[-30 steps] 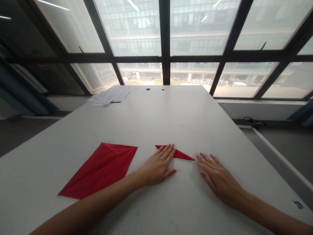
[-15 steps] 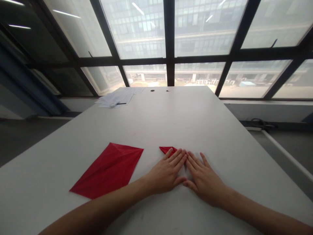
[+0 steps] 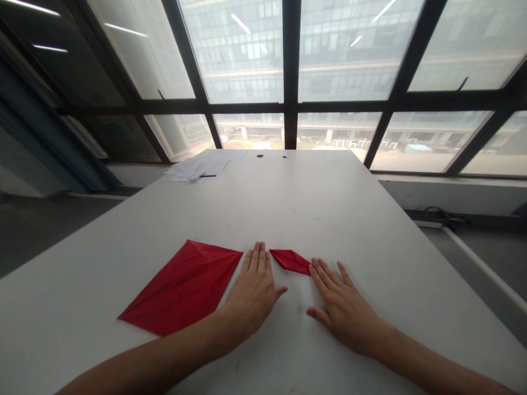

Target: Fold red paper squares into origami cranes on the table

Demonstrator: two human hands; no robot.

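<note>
A small folded piece of red paper lies on the white table between my hands, narrow and pointed at its left end. My right hand rests open and flat, its fingertips over the right end of that piece, which they hide. Just left of the folded piece, my left hand is open, palm down, fingers together and thumb out. Its fingertips are beside the left point and grip nothing. A larger red paper sheet with creases lies flat to the left; my left forearm covers its lower edge.
The white table stretches away to tall windows with dark frames. White papers with a dark pen-like item on them lie at the far left. Two small dark spots are near the far edge. A blue curtain hangs at left.
My left hand has slid left off the folded red paper, uncovering most of it. The right hand stays at its right end. The view has shifted slightly.
</note>
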